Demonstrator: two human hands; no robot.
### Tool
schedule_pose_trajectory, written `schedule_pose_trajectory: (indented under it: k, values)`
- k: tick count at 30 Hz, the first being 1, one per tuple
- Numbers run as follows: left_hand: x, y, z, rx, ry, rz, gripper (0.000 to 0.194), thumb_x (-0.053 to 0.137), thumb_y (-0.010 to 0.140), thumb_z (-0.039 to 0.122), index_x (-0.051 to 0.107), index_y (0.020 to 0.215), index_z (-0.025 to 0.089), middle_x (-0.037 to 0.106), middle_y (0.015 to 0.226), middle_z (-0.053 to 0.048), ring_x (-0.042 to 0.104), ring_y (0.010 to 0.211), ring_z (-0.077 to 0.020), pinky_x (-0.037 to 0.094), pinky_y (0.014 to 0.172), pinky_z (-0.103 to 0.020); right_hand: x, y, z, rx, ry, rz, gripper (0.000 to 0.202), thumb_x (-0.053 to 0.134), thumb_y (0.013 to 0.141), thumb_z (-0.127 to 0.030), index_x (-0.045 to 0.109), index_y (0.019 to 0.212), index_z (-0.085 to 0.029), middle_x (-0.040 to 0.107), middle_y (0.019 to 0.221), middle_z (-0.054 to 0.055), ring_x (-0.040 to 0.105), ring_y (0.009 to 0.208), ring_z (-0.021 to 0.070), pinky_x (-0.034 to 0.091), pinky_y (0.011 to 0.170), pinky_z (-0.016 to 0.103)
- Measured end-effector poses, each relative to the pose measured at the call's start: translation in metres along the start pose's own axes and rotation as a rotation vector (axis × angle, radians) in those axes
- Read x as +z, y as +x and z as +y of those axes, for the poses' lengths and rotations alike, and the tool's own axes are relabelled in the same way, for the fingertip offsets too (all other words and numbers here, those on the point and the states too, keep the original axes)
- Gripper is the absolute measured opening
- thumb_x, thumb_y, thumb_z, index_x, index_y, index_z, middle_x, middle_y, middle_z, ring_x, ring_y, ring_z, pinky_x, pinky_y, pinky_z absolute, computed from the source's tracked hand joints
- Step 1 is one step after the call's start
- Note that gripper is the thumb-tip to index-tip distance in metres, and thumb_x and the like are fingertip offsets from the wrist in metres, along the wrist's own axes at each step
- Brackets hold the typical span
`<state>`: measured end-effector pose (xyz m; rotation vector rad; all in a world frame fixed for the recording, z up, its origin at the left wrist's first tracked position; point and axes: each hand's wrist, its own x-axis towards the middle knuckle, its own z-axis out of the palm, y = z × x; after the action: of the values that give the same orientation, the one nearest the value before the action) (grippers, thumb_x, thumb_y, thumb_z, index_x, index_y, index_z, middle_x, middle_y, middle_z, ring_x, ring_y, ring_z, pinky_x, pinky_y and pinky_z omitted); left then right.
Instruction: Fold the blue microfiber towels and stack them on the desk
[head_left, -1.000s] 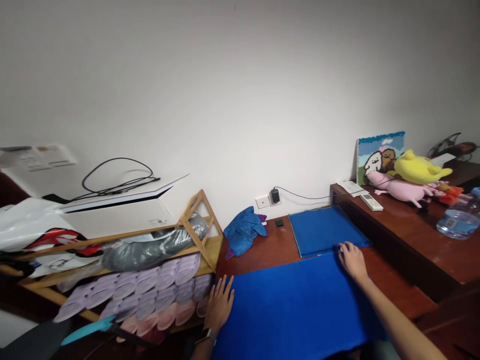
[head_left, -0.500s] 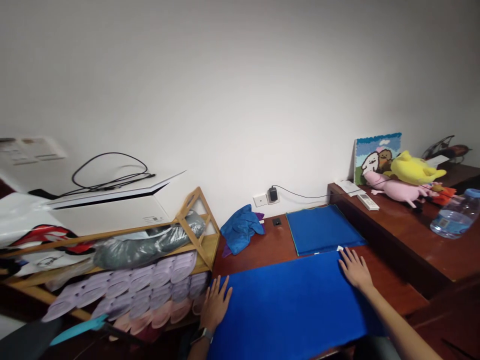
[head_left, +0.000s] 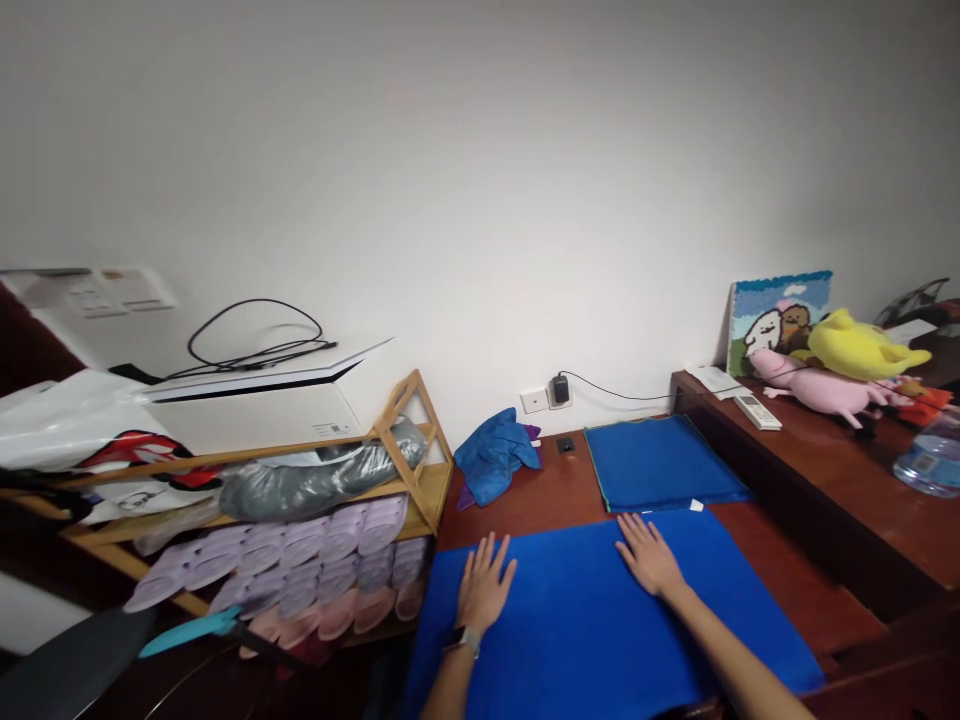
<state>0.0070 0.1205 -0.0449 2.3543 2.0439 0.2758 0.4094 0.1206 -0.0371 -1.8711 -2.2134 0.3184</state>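
Observation:
A blue cloth (head_left: 570,610) lies spread flat over the front of the brown wooden desk (head_left: 795,570). My left hand (head_left: 484,585) rests on its left part, fingers spread, with a watch on the wrist. Palm down, my right hand (head_left: 651,556) lies on the cloth near its far edge, fingers stretched out. Neither hand holds anything. Just beyond the right hand is a folded blue cloth (head_left: 660,462), with a small white tag (head_left: 697,506) by its near edge. A crumpled blue cloth (head_left: 495,458) sits at the desk's back left, over something purple.
On the left, a wooden rack (head_left: 420,450) carries slippers (head_left: 330,535), a plastic-wrapped bundle and a white box (head_left: 262,405). The raised ledge at right holds a remote (head_left: 757,412), plush toys (head_left: 862,345), a picture and a water bottle (head_left: 930,460). A charger (head_left: 560,388) is plugged into the wall.
My left hand has moved right, further onto the cloth. My right hand has shifted left, away from the cloth's far right corner. The view has turned slightly left.

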Motion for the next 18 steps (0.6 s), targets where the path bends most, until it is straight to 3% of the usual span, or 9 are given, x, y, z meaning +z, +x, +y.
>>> schedule_pose_trajectory:
  k: [2,4,6,9,12,14,16,18]
  values:
    - [-0.002,-0.009,-0.041,-0.081,0.046,0.027,0.064,0.035,0.106,0.059,0.038,0.163,0.028,0.034,0.171,-0.011,0.031,0.158,-0.0325,0.028,0.127,-0.057,-0.01,-0.008,0.046,0.103,-0.052,0.012,0.069,0.024,0.103,-0.054,0.037,0.164,-0.023,0.037,0.169,0.006,0.026,0.16,0.0258,0.02,0.131,0.051]
    - [-0.003,-0.017,-0.069,-0.115,0.074,0.038,0.066,0.036,0.106,0.06,0.039,0.163,0.026,0.034,0.171,-0.013,0.032,0.158,-0.0322,0.029,0.127,-0.056,-0.02,-0.017,0.088,0.207,-0.087,0.024,0.071,0.024,0.101,-0.052,0.037,0.164,-0.021,0.038,0.169,0.006,0.027,0.159,0.0268,0.021,0.13,0.051]
    - [-0.003,-0.021,-0.08,-0.123,0.084,0.041,0.068,0.036,0.105,0.061,0.039,0.163,0.025,0.034,0.171,-0.013,0.031,0.158,-0.0316,0.029,0.126,-0.054,-0.026,-0.024,0.119,0.276,-0.1,0.023,0.072,0.025,0.1,-0.052,0.037,0.164,-0.02,0.036,0.17,0.007,0.026,0.159,0.0289,0.023,0.13,0.051]
    - [-0.002,-0.021,-0.08,-0.13,0.091,0.047,0.068,0.036,0.105,0.062,0.039,0.163,0.025,0.034,0.171,-0.013,0.031,0.158,-0.0319,0.03,0.126,-0.053,-0.031,-0.029,0.143,0.309,-0.106,0.002,0.074,0.022,0.1,-0.054,0.035,0.165,-0.021,0.033,0.171,0.005,0.023,0.16,0.0291,0.022,0.131,0.05]
    - [-0.005,-0.019,-0.078,-0.146,0.101,0.04,0.068,0.037,0.105,0.061,0.04,0.162,0.024,0.035,0.171,-0.014,0.032,0.158,-0.0329,0.03,0.126,-0.053,-0.033,-0.028,0.145,0.321,-0.114,-0.009,0.075,0.018,0.1,-0.052,0.031,0.166,-0.019,0.032,0.172,0.003,0.022,0.161,0.0286,0.02,0.131,0.052]
    - [-0.009,-0.018,-0.075,-0.151,0.101,0.04,0.067,0.039,0.105,0.058,0.042,0.161,0.023,0.037,0.17,-0.015,0.034,0.157,-0.034,0.031,0.126,-0.054,-0.034,-0.025,0.133,0.313,-0.125,0.014,0.073,0.021,0.101,-0.051,0.034,0.165,-0.02,0.032,0.172,0.003,0.024,0.16,0.0298,0.02,0.13,0.055]
    - [-0.013,-0.014,-0.062,-0.11,0.08,0.083,0.064,0.036,0.106,0.055,0.042,0.161,0.023,0.037,0.17,-0.014,0.035,0.157,-0.0335,0.031,0.126,-0.054,-0.033,-0.02,0.107,0.264,-0.137,0.091,0.069,0.023,0.102,-0.05,0.039,0.163,-0.021,0.032,0.172,0.004,0.025,0.16,0.0302,0.019,0.13,0.056]
    - [-0.015,-0.01,-0.036,-0.006,0.036,0.13,0.06,0.032,0.108,0.052,0.04,0.162,0.026,0.037,0.171,-0.01,0.034,0.157,-0.0305,0.03,0.127,-0.053,-0.028,-0.014,0.063,0.171,-0.129,0.189,0.067,0.023,0.104,-0.048,0.039,0.163,-0.022,0.032,0.172,0.004,0.025,0.16,0.0293,0.018,0.131,0.054]
